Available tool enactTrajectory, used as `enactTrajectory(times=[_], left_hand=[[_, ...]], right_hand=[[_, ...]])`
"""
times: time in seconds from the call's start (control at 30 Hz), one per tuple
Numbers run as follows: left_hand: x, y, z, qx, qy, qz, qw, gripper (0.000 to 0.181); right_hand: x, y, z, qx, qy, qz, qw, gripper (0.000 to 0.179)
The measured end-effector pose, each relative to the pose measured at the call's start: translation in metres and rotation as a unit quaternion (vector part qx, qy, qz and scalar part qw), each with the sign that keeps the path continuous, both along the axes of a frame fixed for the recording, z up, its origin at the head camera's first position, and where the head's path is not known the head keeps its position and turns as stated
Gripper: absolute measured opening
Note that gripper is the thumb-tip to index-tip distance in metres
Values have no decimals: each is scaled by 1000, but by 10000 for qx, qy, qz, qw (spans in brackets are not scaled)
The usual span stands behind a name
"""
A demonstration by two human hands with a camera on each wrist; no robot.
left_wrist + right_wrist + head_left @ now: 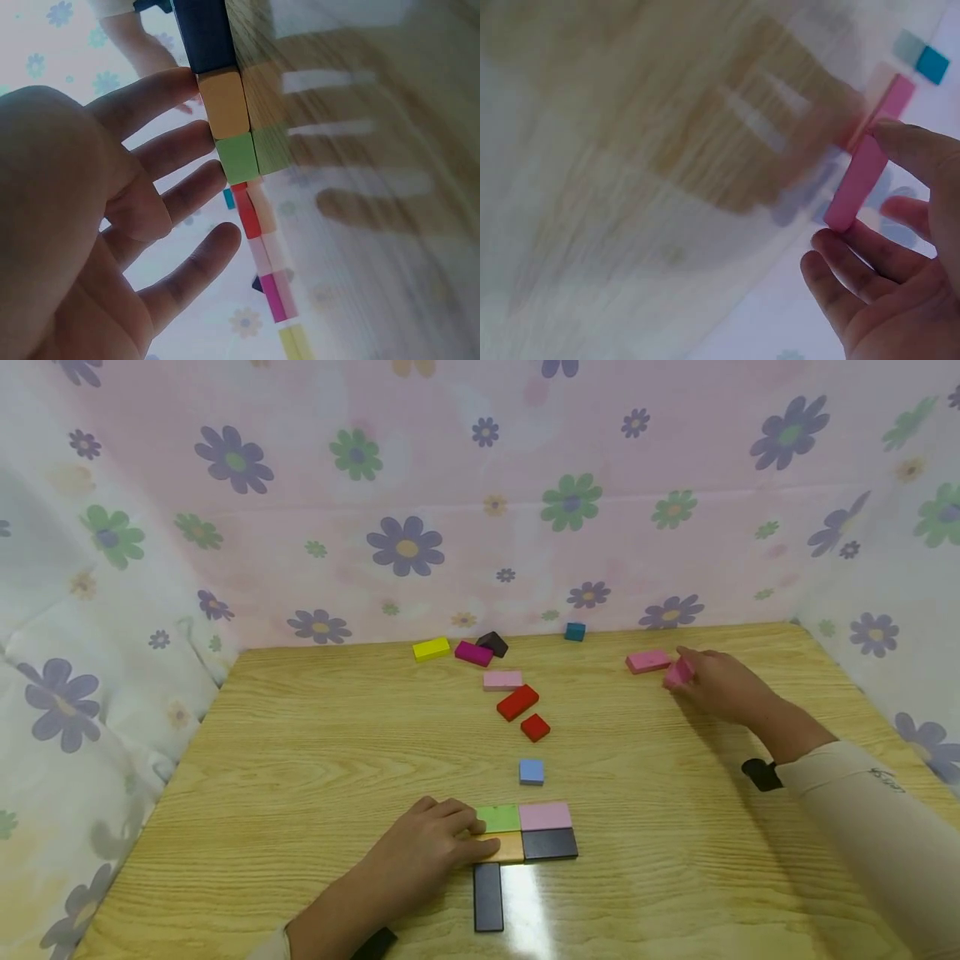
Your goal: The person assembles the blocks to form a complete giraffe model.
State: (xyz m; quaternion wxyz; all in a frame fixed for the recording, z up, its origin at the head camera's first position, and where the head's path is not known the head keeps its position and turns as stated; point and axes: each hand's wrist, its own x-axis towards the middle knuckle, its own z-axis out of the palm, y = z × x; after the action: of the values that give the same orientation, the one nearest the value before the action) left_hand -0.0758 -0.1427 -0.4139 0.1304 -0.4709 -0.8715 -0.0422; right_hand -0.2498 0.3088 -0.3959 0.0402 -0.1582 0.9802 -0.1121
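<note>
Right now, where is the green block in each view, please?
Head: green block low, near centre, beside the left hand.
Left wrist: near centre, directly below the orange block in that picture.
Right wrist: not in it.
Shared landmark: the small teal block.

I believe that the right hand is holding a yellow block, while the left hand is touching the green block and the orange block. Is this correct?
Not quite: the right hand is holding a pink block; the colour is not yellow, as the head view shows. The left hand is indeed touching the green block and the orange block.
</note>
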Motion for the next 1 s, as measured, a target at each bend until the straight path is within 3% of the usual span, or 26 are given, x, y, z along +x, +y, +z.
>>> enactTrajectory(times=[0.2,0.37,0.6,0.77,0.9,1.0], left_hand=[[1,0,1,-74,-183,36,9998,37],[2,0,1,-34,-261,67,9996,27],[2,1,1,3,-202,81,9998,27],[2,1,1,50,-196,74,9998,26],[2,1,1,59,-236,76,9997,26],[1,2,0,72,-241,73,9997,25]], right_hand=[[26,-18,11,-582,541,239,9966,67],[52,-43,17,-818,1186,644,9875,57],[86,-72,13,-991,2530,1723,9468,53],[112,-94,7,-1162,2621,2266,9308,66],[134,-107,5,-1111,2308,2493,9339,51],[149,-114,3,-1004,2075,2605,9375,57]])
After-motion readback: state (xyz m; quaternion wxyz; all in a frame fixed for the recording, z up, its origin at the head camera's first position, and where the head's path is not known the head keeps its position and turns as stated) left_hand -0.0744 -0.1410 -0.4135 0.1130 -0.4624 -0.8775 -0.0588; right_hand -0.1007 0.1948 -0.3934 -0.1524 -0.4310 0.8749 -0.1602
